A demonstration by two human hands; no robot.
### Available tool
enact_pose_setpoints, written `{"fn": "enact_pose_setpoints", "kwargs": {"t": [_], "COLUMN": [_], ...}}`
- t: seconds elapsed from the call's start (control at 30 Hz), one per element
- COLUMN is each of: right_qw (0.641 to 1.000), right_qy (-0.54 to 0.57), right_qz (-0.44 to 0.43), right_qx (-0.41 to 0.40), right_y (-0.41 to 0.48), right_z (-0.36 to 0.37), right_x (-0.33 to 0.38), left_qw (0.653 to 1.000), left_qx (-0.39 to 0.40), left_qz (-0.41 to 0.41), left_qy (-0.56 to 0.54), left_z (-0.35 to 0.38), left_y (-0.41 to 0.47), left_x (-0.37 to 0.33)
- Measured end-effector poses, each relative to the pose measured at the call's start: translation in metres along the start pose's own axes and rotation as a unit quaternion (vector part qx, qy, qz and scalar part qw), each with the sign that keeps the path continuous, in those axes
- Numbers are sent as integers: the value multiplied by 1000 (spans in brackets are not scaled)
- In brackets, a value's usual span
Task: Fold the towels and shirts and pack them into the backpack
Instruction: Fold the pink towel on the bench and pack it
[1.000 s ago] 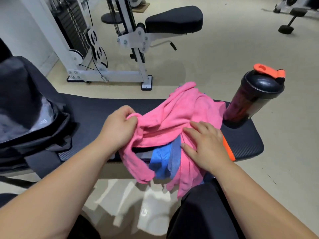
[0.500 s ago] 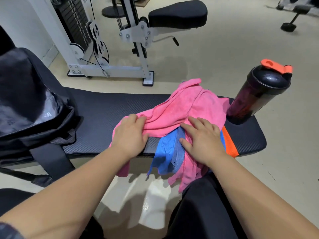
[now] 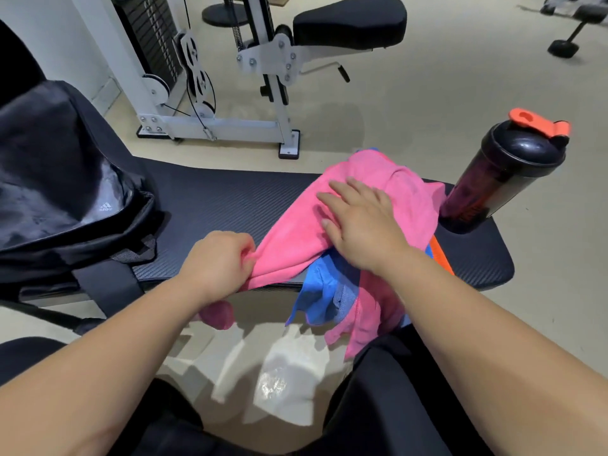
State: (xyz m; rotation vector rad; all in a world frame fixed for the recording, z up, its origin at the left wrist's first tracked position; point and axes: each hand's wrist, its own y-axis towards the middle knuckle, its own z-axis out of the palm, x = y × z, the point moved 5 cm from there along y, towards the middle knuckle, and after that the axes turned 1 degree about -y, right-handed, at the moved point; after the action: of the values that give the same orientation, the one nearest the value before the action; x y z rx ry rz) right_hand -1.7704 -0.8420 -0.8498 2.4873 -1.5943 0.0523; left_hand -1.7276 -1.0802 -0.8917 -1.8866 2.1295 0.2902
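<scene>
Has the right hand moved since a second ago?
Yes: the right hand slid from the near edge of the bench farther up across the pink towel.

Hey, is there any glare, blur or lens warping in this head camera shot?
Head view: the wide-angle lens bows the bench; bright glare patches on the floor under it; sheen on the backpack; left hand slightly soft, pink towel fairly sharp.

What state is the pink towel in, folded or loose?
Loose: the pink towel lies rumpled on the bench, partly hanging off; the left hand grips one end.
</scene>
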Motion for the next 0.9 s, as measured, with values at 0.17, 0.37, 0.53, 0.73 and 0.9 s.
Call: {"fn": "enact_pose_setpoints", "kwargs": {"t": [0.17, 0.37, 0.53, 0.73, 0.9], "right_qw": [983, 969, 968, 972, 984], "right_qy": [-106, -165, -157, -121, -112], "right_qz": [-73, -39, -6, -45, -31], "right_qx": [130, 177, 198, 196, 133], "right_y": [46, 31, 8, -9, -2], "right_z": [28, 43, 34, 33, 40], "right_x": [23, 34, 47, 44, 33], "left_qw": [990, 995, 996, 1000, 995], "left_qx": [11, -8, -20, 7, -50], "left_qz": [70, -63, -88, -13, 15], "left_qy": [118, 82, -26, -25, -88], "left_z": [-18, -44, -51, -53, -60], "left_y": [-12, -24, -25, -17, -18], "left_x": [10, 41, 42, 26, 25]}}
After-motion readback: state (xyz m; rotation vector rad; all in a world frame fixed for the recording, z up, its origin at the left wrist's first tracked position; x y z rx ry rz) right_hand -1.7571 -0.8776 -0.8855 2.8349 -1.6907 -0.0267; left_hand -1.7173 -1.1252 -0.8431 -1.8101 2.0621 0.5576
